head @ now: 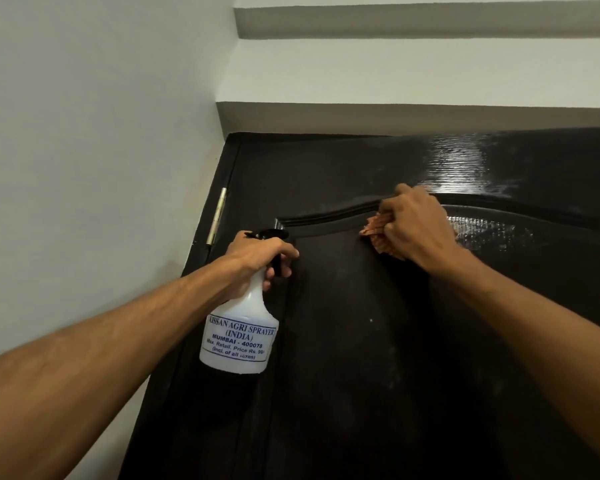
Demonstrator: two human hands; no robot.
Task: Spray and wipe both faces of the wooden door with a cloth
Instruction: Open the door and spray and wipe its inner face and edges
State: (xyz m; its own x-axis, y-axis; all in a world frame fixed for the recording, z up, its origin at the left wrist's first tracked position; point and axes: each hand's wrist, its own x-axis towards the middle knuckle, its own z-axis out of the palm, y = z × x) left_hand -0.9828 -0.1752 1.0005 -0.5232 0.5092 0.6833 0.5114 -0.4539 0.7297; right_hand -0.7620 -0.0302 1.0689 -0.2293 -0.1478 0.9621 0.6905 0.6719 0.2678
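Note:
A dark, almost black wooden door (361,341) with a raised arched panel fills the lower right. My left hand (257,259) grips the neck and black trigger of a white spray bottle (239,334) with blue print, held up near the door's upper left. My right hand (416,226) holds a bunched orange cloth (376,233) and presses it against the arched moulding near the top of the door. A wet, glossy patch (461,171) shines on the door above and to the right of that hand.
A pale wall (84,168) stands to the left of the door. A metal hinge (217,216) sits on the door's left edge. White ledges and the ceiling (413,81) run above the door frame.

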